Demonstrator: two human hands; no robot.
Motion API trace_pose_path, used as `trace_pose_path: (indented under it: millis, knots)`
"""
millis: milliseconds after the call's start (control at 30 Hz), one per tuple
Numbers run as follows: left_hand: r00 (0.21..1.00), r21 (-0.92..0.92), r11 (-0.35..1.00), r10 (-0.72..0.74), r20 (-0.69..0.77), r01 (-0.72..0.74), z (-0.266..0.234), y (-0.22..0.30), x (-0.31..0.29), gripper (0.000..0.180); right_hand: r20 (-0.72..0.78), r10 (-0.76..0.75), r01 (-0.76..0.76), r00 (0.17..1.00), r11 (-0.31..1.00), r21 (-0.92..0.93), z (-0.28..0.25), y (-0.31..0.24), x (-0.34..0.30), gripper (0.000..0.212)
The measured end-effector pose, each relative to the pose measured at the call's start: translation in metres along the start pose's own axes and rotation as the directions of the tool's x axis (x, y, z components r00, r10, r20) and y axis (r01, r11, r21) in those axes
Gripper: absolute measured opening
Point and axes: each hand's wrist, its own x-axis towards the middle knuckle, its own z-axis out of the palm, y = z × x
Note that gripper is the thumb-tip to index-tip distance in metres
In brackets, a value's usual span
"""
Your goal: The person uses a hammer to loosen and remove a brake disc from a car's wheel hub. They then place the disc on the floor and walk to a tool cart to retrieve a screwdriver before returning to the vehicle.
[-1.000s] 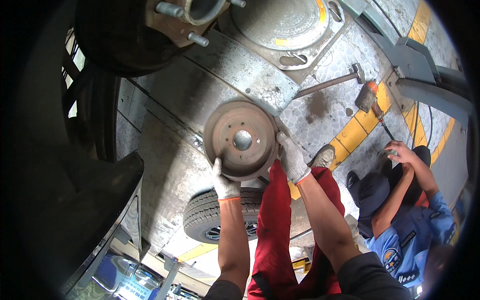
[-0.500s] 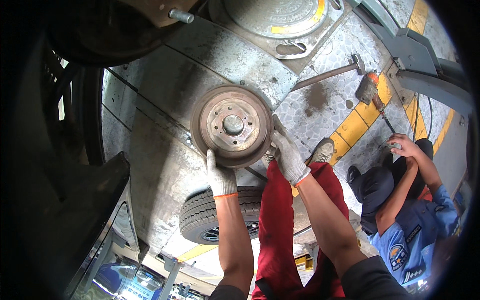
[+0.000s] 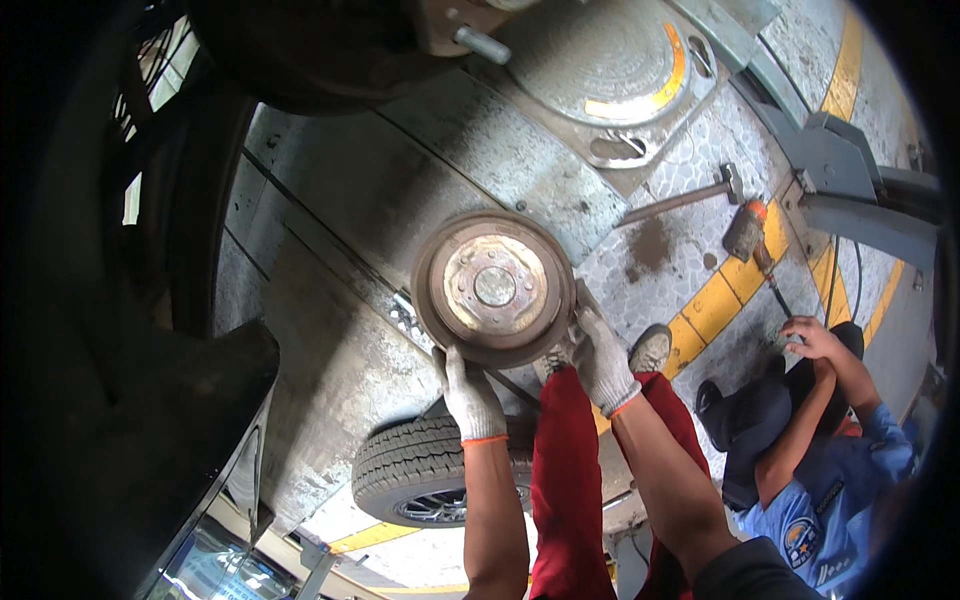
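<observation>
A rusty brake drum (image 3: 535,290), round with a pale centre plate and a hole in the middle, is held out flat in front of me between both hands. My left hand (image 3: 472,402), in a whitish knit glove with an orange cuff edge, grips its near-left rim. Gloved the same way, my right hand (image 3: 603,362) holds the rim at the near right. The fingertips of both hands are partly hidden behind the rim. Above to the left, a metal stud (image 3: 482,45) sticks out from a dark, rusty vehicle part (image 3: 330,60).
A wheel with tyre (image 3: 400,460) lies close by my left forearm. A hammer (image 3: 680,203), an orange-and-grey power tool (image 3: 746,232) and a round metal turntable plate (image 3: 600,70) are on the floor. At right, a person in blue (image 3: 800,480) sits near a grey lift arm (image 3: 860,215).
The whole view has shifted, so the floor and tools appear lower. My hands keep their hold on the brake drum, which now appears slightly lower and further right.
</observation>
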Motion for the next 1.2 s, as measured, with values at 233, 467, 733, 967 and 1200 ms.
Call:
trace_pose_path:
  millis: [233,467,733,967,1200]
  knots:
    - [0.955,0.333,0.909,0.288,-0.074,-0.248,0.036,0.022,-0.037,0.078,-0.22,0.113,-0.114,0.969,0.993,0.01,-0.007,0.016,-0.003,0.059]
    - [0.771,0.582,0.514,0.506,0.386,-0.63,0.111,0.089,-0.088,0.077,-0.412,0.144,-0.174,0.9,0.984,-0.037,-0.024,0.037,-0.015,0.044]
    - [0.501,0.479,0.225,0.635,0.588,-0.848,0.234,0.185,-0.1,0.078,-0.368,0.132,-0.173,0.921,0.982,-0.082,-0.029,0.037,-0.029,0.042]
    - [0.728,0.659,0.31,0.279,0.626,-0.685,0.25,0.115,-0.08,0.078,-0.392,0.181,-0.203,0.902,0.979,-0.015,-0.03,0.038,-0.054,0.05]
    - [0.686,0.503,0.516,0.258,0.68,-0.693,0.283,0.076,-0.039,0.089,-0.41,0.258,-0.249,0.875,0.965,0.075,-0.038,0.05,-0.09,0.05]
